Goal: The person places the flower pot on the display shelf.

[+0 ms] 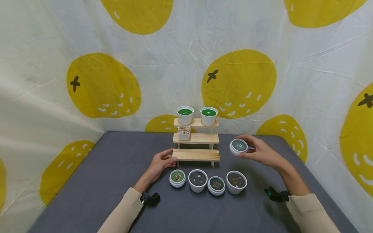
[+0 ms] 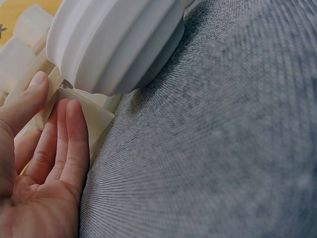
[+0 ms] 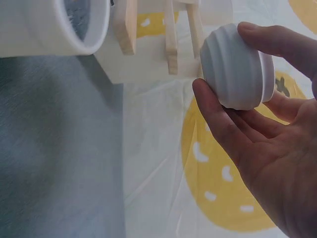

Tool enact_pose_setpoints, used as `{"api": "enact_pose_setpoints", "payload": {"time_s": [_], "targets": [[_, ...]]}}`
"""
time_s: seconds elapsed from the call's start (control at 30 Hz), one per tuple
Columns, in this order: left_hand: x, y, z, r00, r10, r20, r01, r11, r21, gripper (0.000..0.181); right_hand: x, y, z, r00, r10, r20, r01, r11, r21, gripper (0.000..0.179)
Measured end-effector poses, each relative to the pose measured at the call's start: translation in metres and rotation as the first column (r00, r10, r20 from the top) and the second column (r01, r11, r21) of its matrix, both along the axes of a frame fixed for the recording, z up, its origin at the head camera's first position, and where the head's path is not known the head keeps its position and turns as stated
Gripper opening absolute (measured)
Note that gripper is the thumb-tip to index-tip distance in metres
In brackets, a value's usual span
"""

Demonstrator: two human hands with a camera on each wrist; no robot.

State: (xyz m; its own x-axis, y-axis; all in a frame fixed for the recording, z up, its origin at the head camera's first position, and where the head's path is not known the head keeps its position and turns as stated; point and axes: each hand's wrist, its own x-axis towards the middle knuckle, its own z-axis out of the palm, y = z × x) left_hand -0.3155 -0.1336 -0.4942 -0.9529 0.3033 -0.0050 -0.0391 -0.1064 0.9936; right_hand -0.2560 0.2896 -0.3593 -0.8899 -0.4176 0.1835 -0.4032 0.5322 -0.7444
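Observation:
My right hand [image 1: 260, 152] holds a small white ribbed pot [image 1: 239, 147] in the air, right of the tiered wooden stand [image 1: 196, 155]. Blue-green grit fills this pot. In the right wrist view, thumb and fingers wrap the ribbed side of the pot [image 3: 235, 69]. At the left end of the stand's lowest step, my left hand [image 1: 161, 162] grips the board, thumb on top. The left wrist view shows that hand [image 2: 49, 148] at the step's end, with a ribbed white pot [image 2: 119, 44] close beside it.
Two white cups with green filling, a left one [image 1: 185, 115] and a right one [image 1: 208, 116], stand on the top step. A square pot of pebbles [image 1: 184, 133] sits on the middle step. Several filled pots, one with dark grit [image 1: 197, 180], line the grey table [image 1: 116, 181] in front.

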Motion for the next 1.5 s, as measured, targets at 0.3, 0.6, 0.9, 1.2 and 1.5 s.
{"api": "enact_pose_setpoints", "payload": {"time_s": [0.3, 0.6, 0.9, 1.2, 1.5], "targets": [[0.0, -0.001, 0.001, 1.0, 0.006, 0.007, -0.006, 1.0, -0.002, 0.068, -0.027, -0.034, 0.015, 1.0, -0.012, 0.026, 0.01, 0.998, 0.063, 0.065], [0.0, -0.003, 0.0, 1.0, 0.001, 0.01, -0.001, 1.0, 0.005, 0.068, -0.059, -0.068, 0.017, 0.999, -0.047, -0.022, 0.049, 0.993, 0.105, 0.067], [0.001, -0.002, -0.003, 1.0, 0.012, 0.009, -0.012, 1.0, 0.004, 0.066, -0.08, -0.097, 0.007, 0.996, -0.07, -0.058, 0.077, 0.987, 0.142, 0.068], [0.001, -0.002, -0.003, 1.0, 0.002, 0.008, -0.002, 1.0, 0.005, 0.067, -0.087, -0.117, 0.001, 0.995, -0.074, -0.071, 0.084, 0.985, 0.149, 0.063], [-0.001, 0.0, -0.002, 1.0, -0.002, -0.002, 0.002, 1.0, 0.007, 0.069, -0.089, -0.13, -0.001, 0.991, -0.129, -0.031, 0.132, 0.983, 0.124, 0.067]]}}
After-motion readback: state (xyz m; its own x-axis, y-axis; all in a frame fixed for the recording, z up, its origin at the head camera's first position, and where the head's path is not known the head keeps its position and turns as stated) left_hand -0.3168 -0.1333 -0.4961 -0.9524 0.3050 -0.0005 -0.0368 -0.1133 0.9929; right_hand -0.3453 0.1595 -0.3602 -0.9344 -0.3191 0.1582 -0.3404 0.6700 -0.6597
